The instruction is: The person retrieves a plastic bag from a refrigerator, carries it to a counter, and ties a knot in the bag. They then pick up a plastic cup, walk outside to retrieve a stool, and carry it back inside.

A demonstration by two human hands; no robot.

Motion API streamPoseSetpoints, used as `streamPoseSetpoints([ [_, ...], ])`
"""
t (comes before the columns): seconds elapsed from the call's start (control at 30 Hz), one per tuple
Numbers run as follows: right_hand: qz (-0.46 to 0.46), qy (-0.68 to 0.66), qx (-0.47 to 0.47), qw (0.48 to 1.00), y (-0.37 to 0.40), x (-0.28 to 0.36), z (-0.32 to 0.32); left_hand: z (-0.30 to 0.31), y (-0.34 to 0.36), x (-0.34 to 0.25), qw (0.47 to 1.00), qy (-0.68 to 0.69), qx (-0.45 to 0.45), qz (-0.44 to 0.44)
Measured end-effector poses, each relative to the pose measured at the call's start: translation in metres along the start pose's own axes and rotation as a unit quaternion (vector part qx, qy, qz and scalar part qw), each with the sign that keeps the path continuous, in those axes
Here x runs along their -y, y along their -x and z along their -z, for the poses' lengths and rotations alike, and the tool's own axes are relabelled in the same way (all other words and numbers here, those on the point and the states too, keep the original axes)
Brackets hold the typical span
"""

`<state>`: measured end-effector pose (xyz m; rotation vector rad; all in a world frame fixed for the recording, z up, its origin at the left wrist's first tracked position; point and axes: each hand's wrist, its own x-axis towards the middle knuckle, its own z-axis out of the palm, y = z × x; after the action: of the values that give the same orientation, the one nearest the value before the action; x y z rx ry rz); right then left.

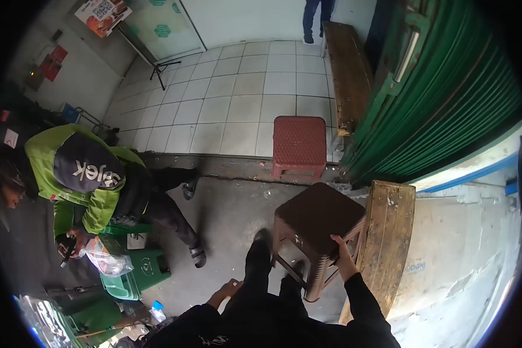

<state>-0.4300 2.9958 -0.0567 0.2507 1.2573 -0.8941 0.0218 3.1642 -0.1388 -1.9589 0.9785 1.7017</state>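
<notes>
Head view: right hand [343,259] clasps the near edge of the brown stool [319,217]; left hand [226,289] rests by the thigh, its grip unclear

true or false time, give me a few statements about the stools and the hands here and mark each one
1. The right hand grips the edge of the brown stool. True.
2. The left hand holds that stool too. False: it is apart from it, down by the leg, with nothing in it that shows.
3. The red stool is stacked on the brown one. False: it stands by itself, farther off.
4. The person in a green jacket at the left holds a plastic bag. True.
</notes>
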Motion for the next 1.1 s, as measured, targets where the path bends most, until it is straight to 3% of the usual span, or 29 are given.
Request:
streamPoseSetpoints([
  [0.03, -0.032, 0.044, 0.003, 0.999, 0.008, 0.036, -0.042, 0.037, 0.008, 0.014, 0.975, 0.21, 0.062, 0.039],
  [0.07, -0.063, 0.088, 0.008, 0.994, 0.014, 0.073, -0.086, 0.055, 0.019, 0.006, 0.966, 0.244, 0.054, 0.064],
  [0.1, -0.13, 0.107, 0.032, 0.985, -0.006, 0.096, -0.09, 0.068, 0.018, 0.005, 0.957, 0.276, 0.052, 0.067],
  [0.2, -0.141, 0.178, 0.026, 0.973, -0.058, 0.162, -0.126, 0.045, -0.033, 0.002, 0.887, 0.452, 0.0, 0.097],
  [0.23, -0.131, 0.165, -0.002, 0.978, -0.088, 0.157, -0.111, 0.014, -0.08, 0.027, 0.883, 0.456, -0.052, 0.101],
  [0.3, -0.103, 0.176, 0.032, 0.978, -0.094, 0.171, -0.151, -0.005, -0.133, 0.029, 0.877, 0.444, -0.133, 0.129],
  [0.37, -0.133, 0.197, 0.098, 0.967, -0.104, 0.155, -0.183, 0.007, -0.2, 0.04, 0.88, 0.431, -0.111, 0.164],
  [0.4, -0.149, 0.204, 0.132, 0.959, -0.108, 0.149, -0.214, 0.031, -0.226, 0.038, 0.883, 0.427, -0.091, 0.171],
  [0.5, 0.01, 0.273, 0.049, 0.961, -0.111, 0.123, -0.367, 0.128, -0.296, 0.033, 0.895, 0.414, -0.005, 0.166],
  [0.6, 0.155, 0.278, 0.061, 0.946, -0.177, 0.127, -0.434, 0.251, -0.347, 0.021, 0.882, 0.423, 0.161, 0.131],
  [0.63, 0.157, 0.242, 0.101, 0.952, -0.183, 0.123, -0.478, 0.296, -0.365, 0.012, 0.875, 0.427, 0.207, 0.093],
  [0.67, 0.198, 0.256, 0.118, 0.939, -0.191, 0.119, -0.517, 0.338, -0.347, -0.008, 0.829, 0.559, 0.03, 0.005],
  [0.7, 0.238, 0.267, 0.134, 0.924, -0.202, 0.115, -0.553, 0.38, -0.38, -0.01, 0.848, 0.516, 0.025, -0.118],
  [0.73, 0.278, 0.281, 0.149, 0.906, -0.211, 0.115, -0.586, 0.419, -0.416, -0.022, 0.93, 0.246, -0.192, -0.194],
  [0.77, 0.278, 0.231, 0.192, 0.913, -0.224, 0.109, -0.61, 0.464, -0.436, -0.039, 0.896, 0.309, -0.243, -0.209],
  [0.8, 0.287, 0.221, 0.214, 0.907, -0.231, 0.108, -0.646, 0.551, -0.379, -0.096, 0.829, 0.486, -0.246, -0.126],
  [0.83, 0.296, 0.208, 0.239, 0.901, -0.24, 0.106, -0.685, 0.614, -0.355, -0.124, 0.779, 0.49, -0.304, -0.245],
  [0.87, 0.305, 0.193, 0.265, 0.895, -0.254, 0.103, -0.724, 0.678, -0.335, -0.151, 0.715, 0.529, -0.291, -0.352],
  [0.93, 0.271, 0.234, 0.308, 0.881, -0.293, 0.097, -0.8, 0.806, -0.194, -0.223, 0.727, 0.374, -0.387, -0.427],
  [1.0, 0.252, 0.272, 0.318, 0.873, -0.343, 0.098, -0.873, 0.893, -0.094, -0.267, 0.624, 0.183, -0.563, -0.509],
  [1.03, 0.249, 0.287, 0.308, 0.872, -0.37, 0.093, -0.913, 0.925, -0.055, -0.282, 0.574, 0.12, -0.621, -0.52],
  [1.07, 0.218, 0.327, 0.363, 0.845, -0.387, 0.079, -0.955, 0.943, -0.028, -0.285, 0.512, 0.08, -0.666, -0.536],
  [1.1, 0.19, 0.346, 0.393, 0.831, -0.413, 0.07, -0.998, 0.967, -0.011, -0.296, 0.423, 0.061, -0.696, -0.577],
])
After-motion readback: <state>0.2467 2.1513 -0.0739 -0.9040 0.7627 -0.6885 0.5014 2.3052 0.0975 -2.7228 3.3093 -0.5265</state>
